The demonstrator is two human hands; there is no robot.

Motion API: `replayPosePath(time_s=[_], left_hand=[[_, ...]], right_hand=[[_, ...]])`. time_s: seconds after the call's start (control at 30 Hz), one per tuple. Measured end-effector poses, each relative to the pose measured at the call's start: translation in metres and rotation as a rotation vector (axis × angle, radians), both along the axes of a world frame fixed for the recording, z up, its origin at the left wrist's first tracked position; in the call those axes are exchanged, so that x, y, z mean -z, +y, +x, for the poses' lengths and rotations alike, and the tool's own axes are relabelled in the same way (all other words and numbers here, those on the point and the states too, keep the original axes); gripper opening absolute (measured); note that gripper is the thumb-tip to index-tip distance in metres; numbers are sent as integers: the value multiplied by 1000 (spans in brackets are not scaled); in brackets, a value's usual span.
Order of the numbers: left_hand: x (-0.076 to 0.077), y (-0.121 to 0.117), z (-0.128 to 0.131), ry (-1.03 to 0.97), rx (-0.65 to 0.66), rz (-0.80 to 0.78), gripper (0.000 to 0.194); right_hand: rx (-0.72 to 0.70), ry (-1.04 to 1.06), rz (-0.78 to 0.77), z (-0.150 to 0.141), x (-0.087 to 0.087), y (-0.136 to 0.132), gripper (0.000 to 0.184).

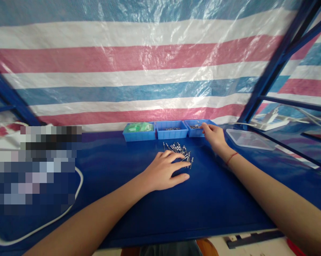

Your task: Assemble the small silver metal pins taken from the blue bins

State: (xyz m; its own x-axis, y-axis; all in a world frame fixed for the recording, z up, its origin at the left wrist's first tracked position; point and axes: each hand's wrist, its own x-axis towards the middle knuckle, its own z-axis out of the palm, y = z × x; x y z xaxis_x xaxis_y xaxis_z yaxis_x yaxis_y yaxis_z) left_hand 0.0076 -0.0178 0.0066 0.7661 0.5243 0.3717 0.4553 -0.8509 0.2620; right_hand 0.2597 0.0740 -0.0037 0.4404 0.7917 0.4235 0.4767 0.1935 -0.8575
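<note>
Left hand [167,170] lies spread and loose at the rivets [178,148]. Right hand [214,137] bends over the right bin [194,133], whether grasping anything I cannot tell

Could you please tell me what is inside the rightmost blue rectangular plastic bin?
Thin silvery metal pieces lie inside the blue plastic bin. The bare right hand hides part of its interior; anything there or beneath the pieces cannot be seen.

The left hand [163,172] was palm down with its fingers fanned apart, its bare left forearm [104,209] slanting inward, while the right hand [216,138] reached farther forward, fingers curled, on a bare, outstretched right forearm [272,192].
</note>
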Motion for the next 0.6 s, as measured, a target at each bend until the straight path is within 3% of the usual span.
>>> replayPosePath(time_s=[0.13, 0.37, 0.6], left_hand=[[1, 0, 0, 42, -36, 22, 33], [4, 4, 3, 48, -153, 61, 24], [5, 12, 1, 40, -277, -24, 18]], right_hand=[[10, 3, 16, 4, 2, 2, 47], [-168, -113, -8, -21, -5, -14, 44], [-293, -307, -53, -43, -12, -34, 39]])
